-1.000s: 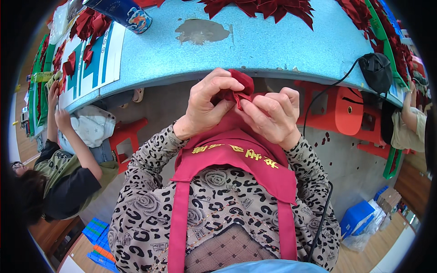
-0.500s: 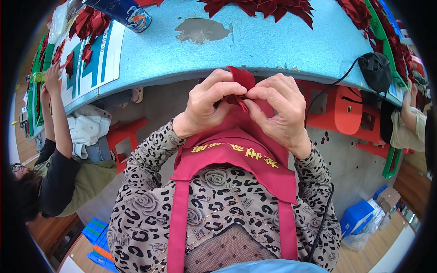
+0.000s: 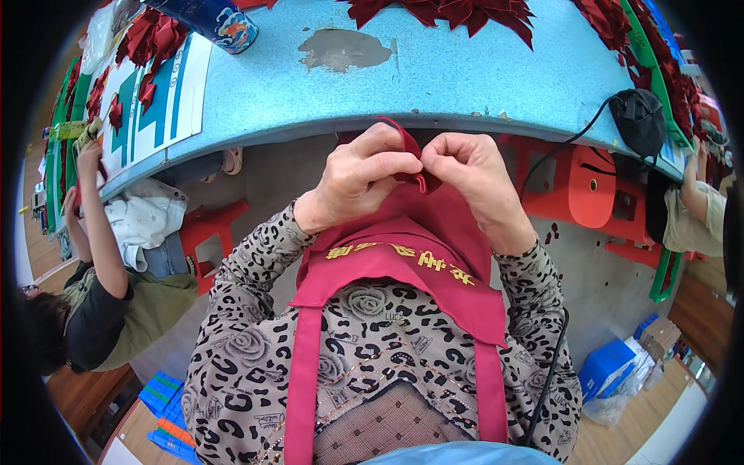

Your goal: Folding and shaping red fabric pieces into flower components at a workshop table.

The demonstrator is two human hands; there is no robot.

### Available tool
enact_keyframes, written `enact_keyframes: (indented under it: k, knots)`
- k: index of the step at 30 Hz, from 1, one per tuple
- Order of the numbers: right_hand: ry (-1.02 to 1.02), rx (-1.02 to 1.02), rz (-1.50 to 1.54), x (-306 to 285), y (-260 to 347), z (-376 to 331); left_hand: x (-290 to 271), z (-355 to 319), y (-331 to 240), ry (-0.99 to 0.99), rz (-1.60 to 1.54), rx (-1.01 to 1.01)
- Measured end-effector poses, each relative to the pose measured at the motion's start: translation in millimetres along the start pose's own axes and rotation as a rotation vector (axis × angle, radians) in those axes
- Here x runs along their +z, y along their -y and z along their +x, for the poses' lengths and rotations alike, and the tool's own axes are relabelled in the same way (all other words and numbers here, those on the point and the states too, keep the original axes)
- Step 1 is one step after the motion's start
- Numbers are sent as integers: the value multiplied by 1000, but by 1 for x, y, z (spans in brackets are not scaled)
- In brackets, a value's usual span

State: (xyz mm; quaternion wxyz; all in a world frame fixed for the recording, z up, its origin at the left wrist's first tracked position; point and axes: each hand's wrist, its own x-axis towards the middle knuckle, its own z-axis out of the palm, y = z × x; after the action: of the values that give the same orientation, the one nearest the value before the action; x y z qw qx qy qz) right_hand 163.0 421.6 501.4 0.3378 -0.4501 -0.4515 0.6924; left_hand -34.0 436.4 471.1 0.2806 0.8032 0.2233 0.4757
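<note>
Just in front of the table's near edge, my left hand (image 3: 358, 174) is closed round a small folded piece of dark red cloth (image 3: 408, 141). One flap of the cloth stands up beyond the fingers, and a narrow folded edge hangs below them. My right hand (image 3: 474, 177) is pinched at the cloth's right side, its thumb and forefinger tips touching the left fingertips. The pinched part of the cloth is hidden between the fingers. Beneath both hands hangs my dark red apron (image 3: 387, 267).
The blue table (image 3: 457, 77) carries a heap of dark red cloth pieces (image 3: 457, 14), a dark blue tumbler (image 3: 225, 27) and a black pouch (image 3: 639, 122) with a cord. Red stools (image 3: 593, 186) stand under it. A co-worker's arm (image 3: 101, 217) is at left, another person's sleeve (image 3: 707, 221) at right.
The upright cloth flap has turned edge-on and narrowed. My right fingers have curled in and drawn together at the cloth. At left, the co-worker's hands have moved lower and apart.
</note>
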Motion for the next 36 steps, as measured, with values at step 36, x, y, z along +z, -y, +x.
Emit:
enact_keyframes:
  k: [36]
  knots:
    - [-342, -1581, -1333, -4, -14, 8, -2, 11, 10, -85, -164, -195]
